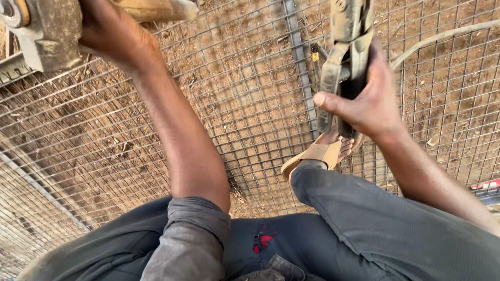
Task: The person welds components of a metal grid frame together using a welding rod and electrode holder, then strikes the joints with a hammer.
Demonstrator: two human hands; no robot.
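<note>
While the left hand (112, 34) wraps a wooden handle (156, 9) at the top edge, just beside a dusty grey tool head (49, 34), the right hand (372, 101) clamps shut on a worn lever tool (344, 62), thumb laid across its paired bars. Both grips are closed and both tools are held up over the wire mesh (234, 104), which lies flat on bare soil. This looks like mid-work on the mesh, tools raised between strokes; I judge any lowering calls for care, because a sandalled foot (323, 151) rests on the mesh right under the lever tool. A metal bar (299, 57) crosses the mesh near it, a hose (442, 36) curves at the right, and grey trouser legs (364, 224) fill the foreground.
</note>
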